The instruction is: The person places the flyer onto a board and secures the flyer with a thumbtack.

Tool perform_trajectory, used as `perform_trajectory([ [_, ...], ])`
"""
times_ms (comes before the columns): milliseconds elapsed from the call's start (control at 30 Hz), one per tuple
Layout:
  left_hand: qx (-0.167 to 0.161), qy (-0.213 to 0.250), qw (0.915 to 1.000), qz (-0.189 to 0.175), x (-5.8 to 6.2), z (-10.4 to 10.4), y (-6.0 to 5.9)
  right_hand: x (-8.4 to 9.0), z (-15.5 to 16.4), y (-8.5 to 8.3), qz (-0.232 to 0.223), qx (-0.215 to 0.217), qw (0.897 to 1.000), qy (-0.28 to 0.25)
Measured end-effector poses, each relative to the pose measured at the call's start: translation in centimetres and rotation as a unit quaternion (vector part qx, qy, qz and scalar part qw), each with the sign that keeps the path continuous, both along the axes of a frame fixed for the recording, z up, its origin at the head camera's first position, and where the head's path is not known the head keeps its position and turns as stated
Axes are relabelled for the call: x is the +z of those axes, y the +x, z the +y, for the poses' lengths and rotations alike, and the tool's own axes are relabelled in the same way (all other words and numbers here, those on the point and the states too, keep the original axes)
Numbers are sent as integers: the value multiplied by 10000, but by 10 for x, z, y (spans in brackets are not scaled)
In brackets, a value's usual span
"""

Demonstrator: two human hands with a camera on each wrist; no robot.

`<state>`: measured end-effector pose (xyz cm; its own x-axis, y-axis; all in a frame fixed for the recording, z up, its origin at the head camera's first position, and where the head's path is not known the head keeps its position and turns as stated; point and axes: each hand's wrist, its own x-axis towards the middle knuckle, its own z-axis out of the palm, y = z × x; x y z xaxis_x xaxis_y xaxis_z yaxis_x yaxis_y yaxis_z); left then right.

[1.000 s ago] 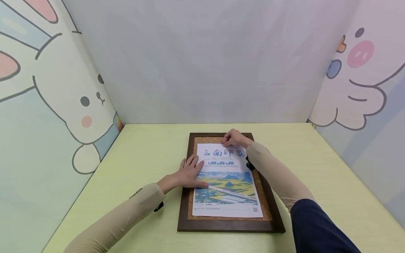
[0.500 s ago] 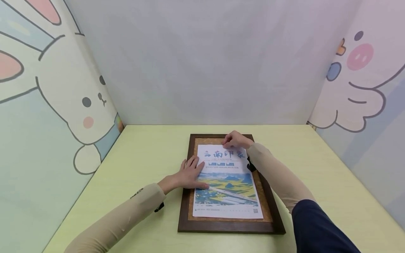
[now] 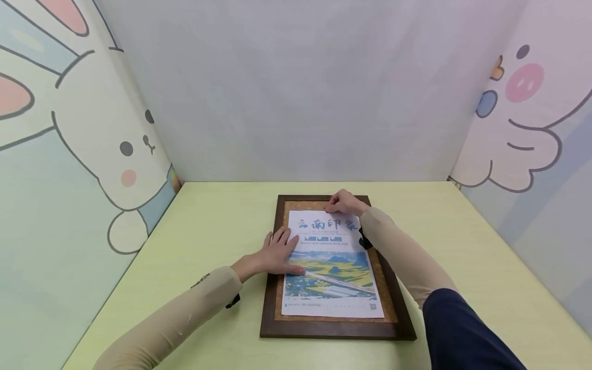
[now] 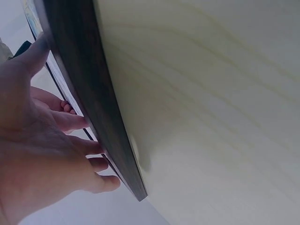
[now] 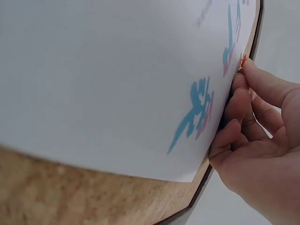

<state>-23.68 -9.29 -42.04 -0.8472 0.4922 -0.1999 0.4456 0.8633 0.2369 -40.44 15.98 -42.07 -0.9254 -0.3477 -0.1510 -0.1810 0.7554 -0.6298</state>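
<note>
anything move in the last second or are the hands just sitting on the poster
Nothing has visibly moved. The left hand still lies flat on the left edge of the poster, and the right hand still pinches a small orange pin at the poster's top edge. The framed cork board lies as before on the table.

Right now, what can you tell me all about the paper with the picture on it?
The poster is a white sheet lying flat on the cork board inside a dark wooden frame. Big blue and pink characters run across its top, with a yellow field landscape below. The left hand presses flat on its left edge. The right hand touches its top edge, pinching something small and orange, perhaps a pin.
</note>
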Motion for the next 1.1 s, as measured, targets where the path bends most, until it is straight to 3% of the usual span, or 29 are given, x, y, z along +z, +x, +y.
perform_trajectory([
  [533,-57,51,10000,-6,1,3,3,8,1,10,145,301,9991,246],
  [733,-58,130,9999,-27,2,4,3,6,-1,10,176,202,9991,329],
  [967,-218,339,9991,-146,6,5,-2,23,-13,21,1143,731,9879,751],
  [1033,-206,557,9982,29,9,4,-5,34,-17,29,1362,816,9847,719],
  [1100,-154,825,9955,430,14,2,-11,48,-20,37,1638,882,9800,700],
])
